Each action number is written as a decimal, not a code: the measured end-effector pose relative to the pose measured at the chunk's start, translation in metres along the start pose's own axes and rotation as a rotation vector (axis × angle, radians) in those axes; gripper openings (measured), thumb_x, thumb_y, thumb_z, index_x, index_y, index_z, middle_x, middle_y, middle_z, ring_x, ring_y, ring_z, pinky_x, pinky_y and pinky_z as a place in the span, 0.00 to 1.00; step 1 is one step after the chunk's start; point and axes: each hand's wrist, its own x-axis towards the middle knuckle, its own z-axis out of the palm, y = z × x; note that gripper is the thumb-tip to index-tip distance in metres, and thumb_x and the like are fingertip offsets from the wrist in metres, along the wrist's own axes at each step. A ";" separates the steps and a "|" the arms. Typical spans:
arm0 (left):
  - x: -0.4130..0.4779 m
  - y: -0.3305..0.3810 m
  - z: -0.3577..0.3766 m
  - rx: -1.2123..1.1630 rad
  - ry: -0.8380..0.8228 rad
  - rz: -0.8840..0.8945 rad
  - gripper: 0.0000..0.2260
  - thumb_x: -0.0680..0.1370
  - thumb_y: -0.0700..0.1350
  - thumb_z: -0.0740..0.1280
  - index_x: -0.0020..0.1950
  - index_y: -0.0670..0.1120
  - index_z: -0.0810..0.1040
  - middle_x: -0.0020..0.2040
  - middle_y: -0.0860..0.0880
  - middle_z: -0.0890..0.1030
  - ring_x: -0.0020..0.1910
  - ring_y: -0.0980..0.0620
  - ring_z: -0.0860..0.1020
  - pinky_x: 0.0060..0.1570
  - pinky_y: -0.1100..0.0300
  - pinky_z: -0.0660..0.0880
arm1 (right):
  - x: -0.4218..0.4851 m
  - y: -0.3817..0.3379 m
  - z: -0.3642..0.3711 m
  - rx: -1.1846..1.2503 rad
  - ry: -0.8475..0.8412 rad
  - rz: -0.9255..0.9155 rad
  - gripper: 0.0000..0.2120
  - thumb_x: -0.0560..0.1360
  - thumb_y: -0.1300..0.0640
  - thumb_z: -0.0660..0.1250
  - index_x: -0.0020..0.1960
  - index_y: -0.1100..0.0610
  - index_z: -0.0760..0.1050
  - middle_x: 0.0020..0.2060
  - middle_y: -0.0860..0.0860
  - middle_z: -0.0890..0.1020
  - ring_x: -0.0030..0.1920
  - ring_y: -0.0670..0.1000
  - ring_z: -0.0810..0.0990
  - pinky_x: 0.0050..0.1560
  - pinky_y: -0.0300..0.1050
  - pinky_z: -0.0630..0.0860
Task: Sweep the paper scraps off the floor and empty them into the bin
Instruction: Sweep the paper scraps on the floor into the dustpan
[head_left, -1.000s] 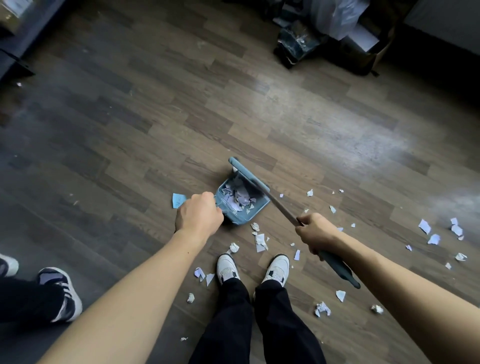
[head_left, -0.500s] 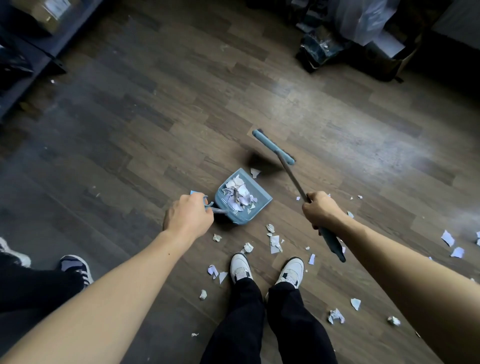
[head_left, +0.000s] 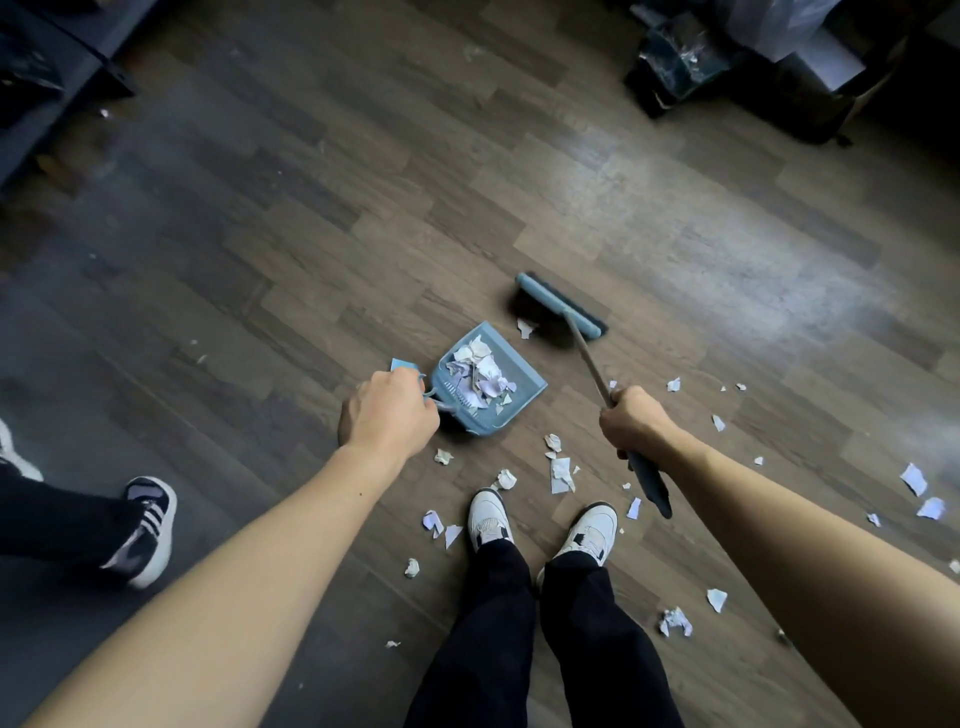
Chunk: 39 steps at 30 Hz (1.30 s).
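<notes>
My left hand (head_left: 389, 413) grips the handle of a blue dustpan (head_left: 524, 382) that rests on the wood floor, filled with torn paper scraps (head_left: 480, 371). My right hand (head_left: 631, 423) is closed on the broom handle. The broom head (head_left: 561, 306) stands on the floor just beyond the pan's far right corner, with one scrap (head_left: 525, 328) beside it. Loose paper scraps (head_left: 562, 470) lie in front of my white shoes (head_left: 592, 532) and further scraps (head_left: 914, 478) to the right.
Another person's dark shoe (head_left: 148, 525) is at the left. Dark bags and boxes (head_left: 727, 67) stand at the back right. A dark shelf unit (head_left: 57, 88) runs along the back left. A small blue paper piece (head_left: 402, 365) lies by my left hand.
The broom head lifted away from the dustpan and swung out to the floor beyond it. The dustpan stayed in place with the scraps inside.
</notes>
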 end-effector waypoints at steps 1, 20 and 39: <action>-0.002 0.002 0.001 0.003 0.000 0.008 0.07 0.76 0.45 0.62 0.49 0.45 0.78 0.49 0.41 0.81 0.50 0.37 0.78 0.46 0.53 0.72 | -0.002 0.002 0.003 -0.010 -0.016 -0.004 0.17 0.77 0.63 0.55 0.62 0.67 0.71 0.45 0.63 0.79 0.26 0.55 0.77 0.17 0.36 0.68; -0.002 0.002 -0.007 0.016 0.009 0.036 0.06 0.77 0.45 0.61 0.46 0.45 0.76 0.48 0.41 0.81 0.48 0.37 0.78 0.43 0.54 0.71 | -0.042 -0.002 -0.007 -0.017 -0.056 -0.080 0.14 0.77 0.62 0.53 0.58 0.62 0.73 0.38 0.60 0.78 0.25 0.54 0.76 0.21 0.41 0.74; -0.056 -0.033 -0.008 -0.093 0.008 -0.138 0.08 0.75 0.48 0.64 0.51 0.51 0.79 0.48 0.43 0.80 0.48 0.38 0.77 0.45 0.54 0.74 | -0.076 0.013 -0.011 0.088 -0.043 -0.189 0.13 0.78 0.62 0.55 0.59 0.60 0.74 0.35 0.56 0.77 0.25 0.53 0.75 0.20 0.38 0.71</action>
